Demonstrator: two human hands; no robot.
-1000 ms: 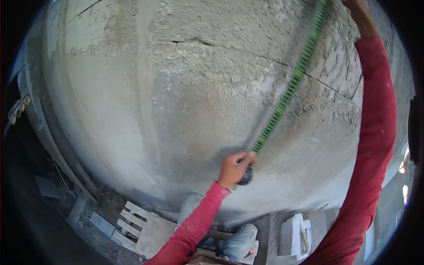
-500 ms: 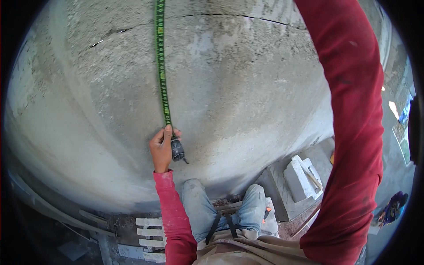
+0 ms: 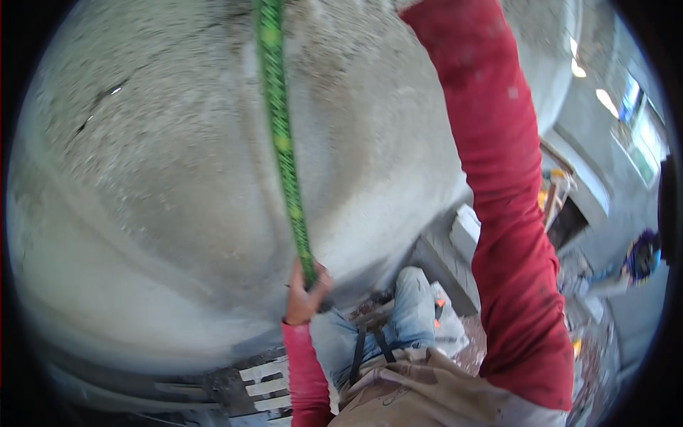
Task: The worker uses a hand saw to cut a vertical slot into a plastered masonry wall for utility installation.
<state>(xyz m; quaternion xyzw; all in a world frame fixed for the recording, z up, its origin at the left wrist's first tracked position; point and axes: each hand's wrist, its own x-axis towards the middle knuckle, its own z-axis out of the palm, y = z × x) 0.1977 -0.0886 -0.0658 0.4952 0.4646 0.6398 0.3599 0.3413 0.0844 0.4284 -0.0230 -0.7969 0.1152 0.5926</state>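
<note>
A green tape measure blade (image 3: pixel 282 142) runs down the grey wall from the top edge, blurred by motion. At its lower end my left hand (image 3: pixel 304 295) is closed around the tape measure. The dark case is mostly hidden behind my fingers and wrist. My right arm (image 3: pixel 491 142), in a red sleeve, reaches up along the wall; its hand lies beyond the upper edge.
The rough plastered wall (image 3: pixel 178 235) fills most of the view and has a crack at upper left. Pale wooden slats (image 3: pixel 267 388) lie below left. White blocks (image 3: pixel 466 231) stand right of my knees. A window (image 3: pixel 644 135) shows far right.
My left hand has moved down and to the right, and the blade slants more. The view has shifted, with more of the room showing at right. My right arm stays raised.
</note>
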